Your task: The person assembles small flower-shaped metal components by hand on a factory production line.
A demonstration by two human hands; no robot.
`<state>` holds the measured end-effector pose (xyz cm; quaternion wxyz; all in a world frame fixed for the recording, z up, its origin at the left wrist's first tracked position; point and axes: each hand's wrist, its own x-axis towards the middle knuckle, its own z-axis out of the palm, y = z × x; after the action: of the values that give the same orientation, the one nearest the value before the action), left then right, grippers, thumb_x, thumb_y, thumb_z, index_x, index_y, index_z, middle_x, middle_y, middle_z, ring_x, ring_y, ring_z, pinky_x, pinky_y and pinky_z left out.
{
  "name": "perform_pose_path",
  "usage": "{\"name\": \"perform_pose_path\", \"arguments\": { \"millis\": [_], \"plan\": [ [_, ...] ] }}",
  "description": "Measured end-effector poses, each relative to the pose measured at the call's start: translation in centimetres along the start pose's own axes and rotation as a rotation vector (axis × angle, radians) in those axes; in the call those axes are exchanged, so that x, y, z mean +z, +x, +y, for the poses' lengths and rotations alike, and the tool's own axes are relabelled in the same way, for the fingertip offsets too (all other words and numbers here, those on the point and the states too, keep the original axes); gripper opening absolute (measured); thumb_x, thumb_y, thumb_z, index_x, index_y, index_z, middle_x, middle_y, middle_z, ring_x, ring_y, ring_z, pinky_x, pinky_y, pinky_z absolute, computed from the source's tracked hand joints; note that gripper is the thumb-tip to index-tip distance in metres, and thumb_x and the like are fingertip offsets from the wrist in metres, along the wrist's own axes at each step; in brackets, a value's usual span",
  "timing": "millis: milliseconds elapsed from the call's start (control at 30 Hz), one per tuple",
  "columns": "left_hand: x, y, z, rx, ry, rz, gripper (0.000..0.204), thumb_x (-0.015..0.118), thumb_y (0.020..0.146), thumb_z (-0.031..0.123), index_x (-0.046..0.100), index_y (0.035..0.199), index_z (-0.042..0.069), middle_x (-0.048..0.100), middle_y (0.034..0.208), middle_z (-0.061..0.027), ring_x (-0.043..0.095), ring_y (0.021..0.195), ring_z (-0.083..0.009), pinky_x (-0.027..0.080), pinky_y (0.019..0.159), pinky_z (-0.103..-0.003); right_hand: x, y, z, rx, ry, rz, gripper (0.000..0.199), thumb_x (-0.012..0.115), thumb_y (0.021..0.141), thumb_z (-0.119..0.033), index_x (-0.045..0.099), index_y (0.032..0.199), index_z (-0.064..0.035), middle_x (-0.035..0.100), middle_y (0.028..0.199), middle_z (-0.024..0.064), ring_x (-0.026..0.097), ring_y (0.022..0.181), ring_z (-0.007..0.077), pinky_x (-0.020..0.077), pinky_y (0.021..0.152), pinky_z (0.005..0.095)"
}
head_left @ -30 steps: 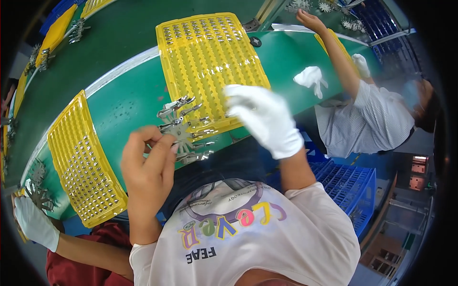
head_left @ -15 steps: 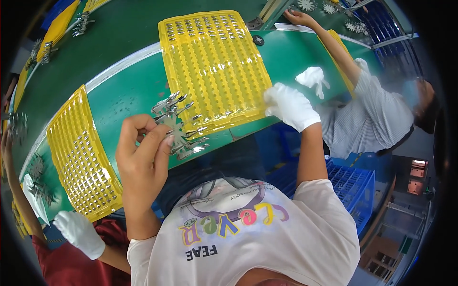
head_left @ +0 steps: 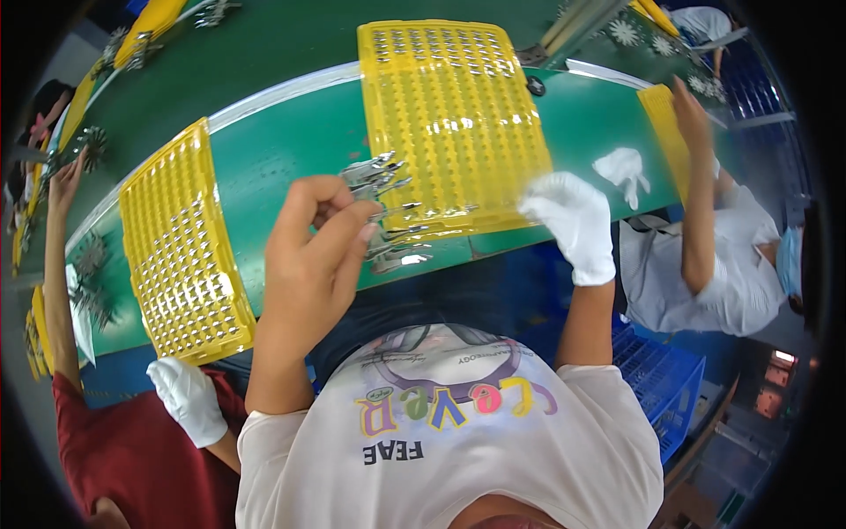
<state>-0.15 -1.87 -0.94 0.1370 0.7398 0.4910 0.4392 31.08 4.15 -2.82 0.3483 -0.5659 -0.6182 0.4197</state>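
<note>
My bare left hand (head_left: 310,251) pinches a fanned bunch of small silvery metal pieces (head_left: 377,175) above the near left corner of a large yellow perforated tray (head_left: 449,106). The tray lies on a green conveyor belt (head_left: 291,141), and its rows hold more small metal pieces. A few loose metal pieces (head_left: 398,256) lie on the belt by the tray's near edge. My right hand (head_left: 571,220), in a white glove, rests on the tray's near right corner, fingers curled over the edge.
A second yellow tray (head_left: 176,256) lies to the left on the belt. A loose white glove (head_left: 622,169) lies on the belt to the right. A co-worker in white (head_left: 696,176) reaches toward another yellow tray (head_left: 663,123). A red-sleeved person's gloved hand (head_left: 189,401) is at lower left.
My right hand slid from the tray's middle to its near right corner. The tray shifted rightward. My left hand rose a little with the metal pieces.
</note>
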Motion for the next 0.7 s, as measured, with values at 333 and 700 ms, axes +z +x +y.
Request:
{"name": "perform_pose_path", "arguments": {
  "millis": [333,700],
  "plan": [
    [-0.6,-0.1,1.2,0.052,0.062,0.014,0.018,0.075,0.077,-0.003,0.070,0.094,-0.001,0.060,0.096,-0.0100,0.062,0.077,-0.0252,0.050,0.065,-0.037,7.9,-0.5,-5.1,-0.394,0.094,-0.178,0.012,0.077,0.086,-0.004,0.077,0.099,-0.0021,0.078,0.091,0.0111,0.077,0.080,0.0232,0.0594,0.072,0.0320],
    [-0.2,-0.3,1.4,0.092,0.138,0.002,0.011,0.075,0.078,0.002,0.069,0.088,0.003,0.060,0.095,-0.0060,0.062,0.078,-0.0228,0.047,0.069,-0.037,8.2,-0.2,-5.7,-0.545,-0.020,-0.192,0.011,0.079,0.085,-0.004,0.076,0.095,-0.0019,0.078,0.092,0.0118,0.077,0.081,0.0266,0.0602,0.072,0.0334]
  ]
}}
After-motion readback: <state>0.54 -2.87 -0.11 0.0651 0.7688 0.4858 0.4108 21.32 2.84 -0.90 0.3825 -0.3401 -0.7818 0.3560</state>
